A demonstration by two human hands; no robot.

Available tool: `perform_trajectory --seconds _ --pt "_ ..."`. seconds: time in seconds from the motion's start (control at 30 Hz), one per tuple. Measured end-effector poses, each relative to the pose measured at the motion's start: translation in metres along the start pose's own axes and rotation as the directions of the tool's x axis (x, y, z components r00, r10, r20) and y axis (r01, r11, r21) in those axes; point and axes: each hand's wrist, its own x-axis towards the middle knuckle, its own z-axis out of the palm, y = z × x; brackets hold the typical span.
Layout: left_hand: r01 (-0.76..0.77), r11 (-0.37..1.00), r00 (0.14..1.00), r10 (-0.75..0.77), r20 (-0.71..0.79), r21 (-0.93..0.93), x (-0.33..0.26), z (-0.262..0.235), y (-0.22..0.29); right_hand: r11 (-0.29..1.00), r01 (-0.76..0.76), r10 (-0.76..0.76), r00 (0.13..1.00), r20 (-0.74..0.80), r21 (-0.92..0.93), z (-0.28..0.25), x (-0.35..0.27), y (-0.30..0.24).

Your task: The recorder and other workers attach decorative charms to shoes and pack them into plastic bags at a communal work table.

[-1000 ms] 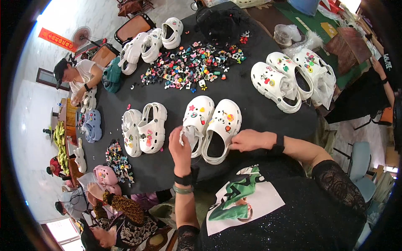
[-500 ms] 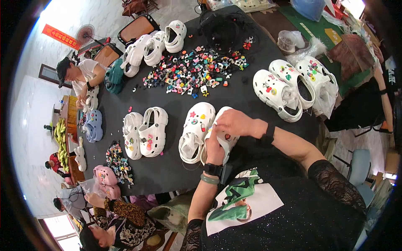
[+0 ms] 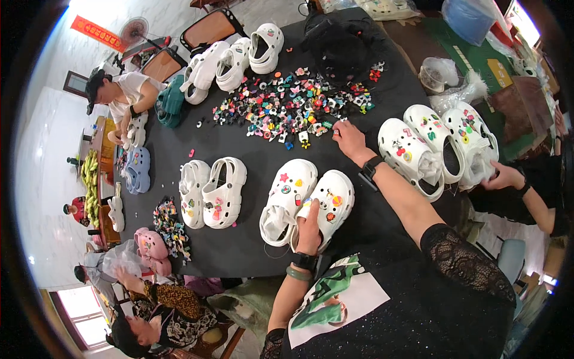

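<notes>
My left hand [image 3: 308, 232] grips the heel end of a white clog [image 3: 336, 197] with colourful charms on its upper. Against its left side rests a matching white clog [image 3: 289, 190], also decorated, with white paper stuffed inside. My right hand [image 3: 351, 142] reaches to the near right edge of a spread of loose shoe charms [image 3: 281, 105]. Its fingers are pinched on a small pale charm [image 3: 336, 131], partly hidden by the fingertips.
Decorated white clogs [image 3: 217, 200] stand left, others [image 3: 412, 149] right. Plain white clogs [image 3: 266, 48] and a black bag [image 3: 338, 51] lie at the back. A co-worker's hand [image 3: 505, 176] touches a right-hand clog. Other people sit along the left beside pink clogs [image 3: 150, 245] and more charms [image 3: 170, 224].
My right hand has left the white clog and moved up and right to the charms. My left hand stays on the clog. A co-worker's hand has come to the right-hand clogs.
</notes>
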Motion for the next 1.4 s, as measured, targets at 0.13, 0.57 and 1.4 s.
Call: perform_trajectory --seconds 0.13,0.57,1.4 --pt "-0.029 0.999 0.999 0.029 0.022 0.025 -0.002 0.001 0.003 0.873 -0.194 0.054 0.95 0.306 0.448 -0.023 -0.01 -0.011" --pt "0.233 0.908 0.961 -0.161 0.223 -0.35 0.004 -0.005 -0.005 0.908 0.204 -0.399 0.686 0.608 0.366 -0.063 -0.06 -0.081" --pt "0.132 0.959 0.963 -0.064 0.261 -0.25 0.015 -0.02 -0.019 0.899 0.436 -0.285 0.661 0.695 -0.046 -0.035 -0.084 -0.086"
